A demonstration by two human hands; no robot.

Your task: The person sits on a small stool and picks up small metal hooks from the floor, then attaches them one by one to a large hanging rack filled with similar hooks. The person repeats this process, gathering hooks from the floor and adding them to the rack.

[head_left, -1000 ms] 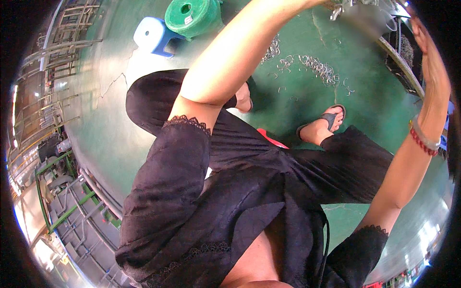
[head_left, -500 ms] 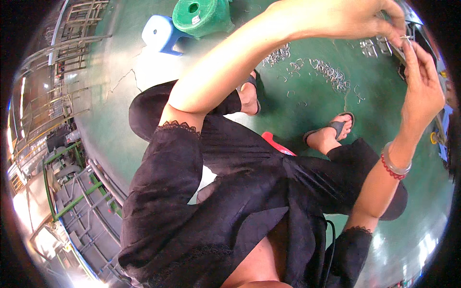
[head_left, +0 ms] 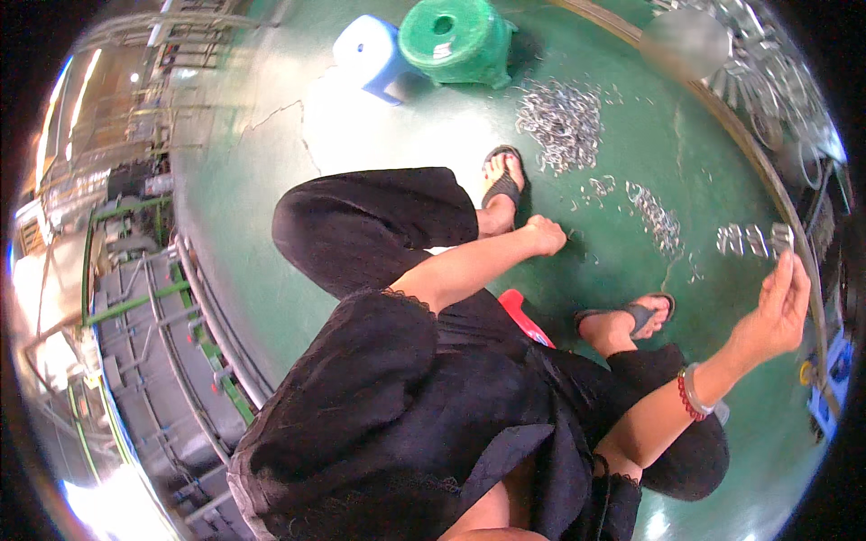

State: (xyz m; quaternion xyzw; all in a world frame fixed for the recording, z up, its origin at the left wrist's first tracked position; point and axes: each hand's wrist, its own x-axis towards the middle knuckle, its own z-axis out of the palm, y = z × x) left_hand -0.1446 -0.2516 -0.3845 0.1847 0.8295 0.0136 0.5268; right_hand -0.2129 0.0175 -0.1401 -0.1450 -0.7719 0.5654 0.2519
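Observation:
My right hand (head_left: 774,308) is raised at the right, thumb and fingertips pressed together at the end of a row of small bent metal hooks (head_left: 756,240). It seems to pinch the nearest hook, though the fingers partly cover the contact. My left hand (head_left: 545,235) is curled closed beside my left foot; whatever lies inside it is hidden. Ahead of that hand, a dense heap of bent metal hooks (head_left: 561,124) lies on the green floor. Between the two hands is a smaller strip of loose hooks (head_left: 657,219).
A green stool (head_left: 446,54) and a pale blue stool (head_left: 365,50) stand at the far left. Shiny metal pieces (head_left: 767,81) are massed beyond a brown rail (head_left: 744,135). A red plastic thing (head_left: 519,311) shows between my legs; dark metal racking (head_left: 162,334) stands at left.
My hands, formerly together at the upper right around a small metal piece, have separated. The left moved back and down toward my left foot; the right stays beside the row. The view has shifted.

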